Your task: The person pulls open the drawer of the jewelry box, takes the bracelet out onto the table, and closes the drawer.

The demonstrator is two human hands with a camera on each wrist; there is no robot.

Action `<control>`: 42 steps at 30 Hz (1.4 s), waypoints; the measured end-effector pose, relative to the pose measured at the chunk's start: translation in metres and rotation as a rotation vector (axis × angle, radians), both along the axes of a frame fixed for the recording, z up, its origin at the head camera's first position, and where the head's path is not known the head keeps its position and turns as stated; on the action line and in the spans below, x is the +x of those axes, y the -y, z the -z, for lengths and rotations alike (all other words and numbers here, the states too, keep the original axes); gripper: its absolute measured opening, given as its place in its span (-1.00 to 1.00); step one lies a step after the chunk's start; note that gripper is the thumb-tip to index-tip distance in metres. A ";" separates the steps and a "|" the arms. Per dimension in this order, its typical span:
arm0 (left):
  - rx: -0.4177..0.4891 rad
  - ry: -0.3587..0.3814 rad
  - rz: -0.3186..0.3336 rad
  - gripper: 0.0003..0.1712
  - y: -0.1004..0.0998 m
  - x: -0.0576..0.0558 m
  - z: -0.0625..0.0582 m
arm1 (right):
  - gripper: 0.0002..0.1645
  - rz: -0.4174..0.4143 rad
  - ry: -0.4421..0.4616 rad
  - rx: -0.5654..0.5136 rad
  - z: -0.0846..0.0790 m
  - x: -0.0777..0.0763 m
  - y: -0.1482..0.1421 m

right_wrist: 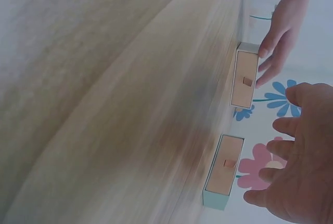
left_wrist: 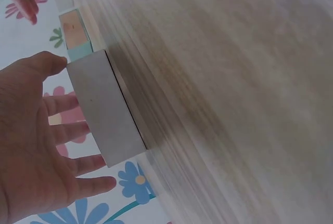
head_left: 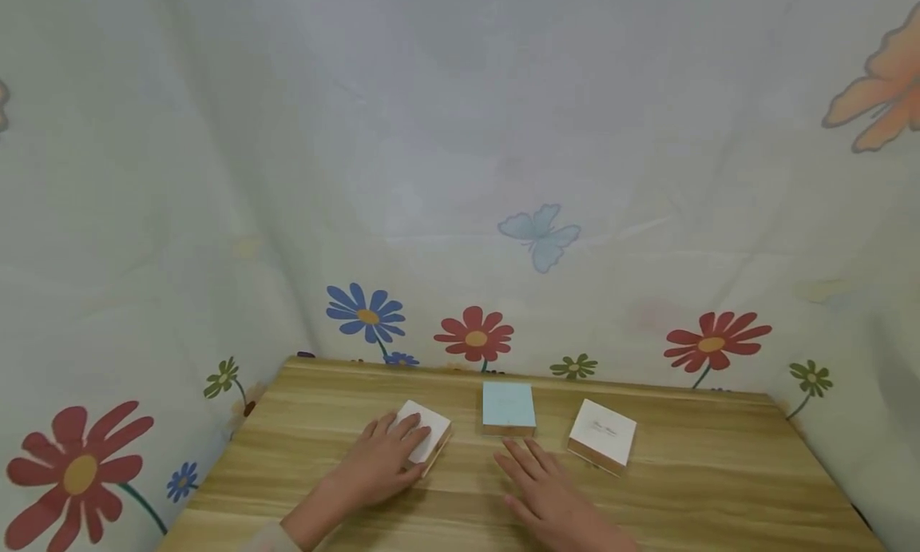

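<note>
Three small drawer boxes lie on the wooden table. My left hand [head_left: 384,460] rests on the left white box [head_left: 436,426], its fairly straight fingers spread across the top and the thumb at a near corner. In the left wrist view, that box's plain side [left_wrist: 106,109] faces the camera. Its peach drawer front [right_wrist: 244,78] shows a small tab in the right wrist view. My right hand [head_left: 549,500], fingers extended and holding nothing, hovers or rests just in front of the light blue box [head_left: 508,406]; contact with the table cannot be told.
Right of the blue box sits another white box [head_left: 604,430], turned at an angle, with faint lettering on its lid. The wood-patterned tabletop [head_left: 719,472] ends at the back against a hanging white cloth [head_left: 431,137] printed with flowers and butterflies.
</note>
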State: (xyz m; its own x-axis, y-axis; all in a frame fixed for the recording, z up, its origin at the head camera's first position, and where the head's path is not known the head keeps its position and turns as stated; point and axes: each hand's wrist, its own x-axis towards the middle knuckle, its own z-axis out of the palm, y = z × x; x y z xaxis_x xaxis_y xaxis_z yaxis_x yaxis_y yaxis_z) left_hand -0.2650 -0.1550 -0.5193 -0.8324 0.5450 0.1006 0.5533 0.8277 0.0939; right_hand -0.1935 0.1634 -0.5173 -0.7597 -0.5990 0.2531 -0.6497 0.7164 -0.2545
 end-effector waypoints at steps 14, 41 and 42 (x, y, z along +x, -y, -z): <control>0.005 0.064 0.040 -0.38 0.003 -0.003 -0.006 | -0.41 -0.013 -0.054 -0.001 -0.003 0.001 0.010; -0.029 0.103 0.195 -0.39 0.028 0.003 -0.016 | -0.40 -0.014 0.031 0.003 -0.002 -0.002 0.019; -0.023 0.101 0.182 -0.39 0.027 0.003 -0.016 | -0.39 -0.016 0.048 -0.001 -0.002 -0.002 0.020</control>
State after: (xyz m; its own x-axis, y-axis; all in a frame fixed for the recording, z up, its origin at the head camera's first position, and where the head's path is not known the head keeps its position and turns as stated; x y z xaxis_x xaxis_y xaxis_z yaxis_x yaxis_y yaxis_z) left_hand -0.2617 -0.1823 -0.5037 -0.7254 0.6883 0.0069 0.6823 0.7177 0.1389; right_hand -0.1954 0.1433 -0.5156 -0.7616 -0.6106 0.2173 -0.6477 0.7059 -0.2867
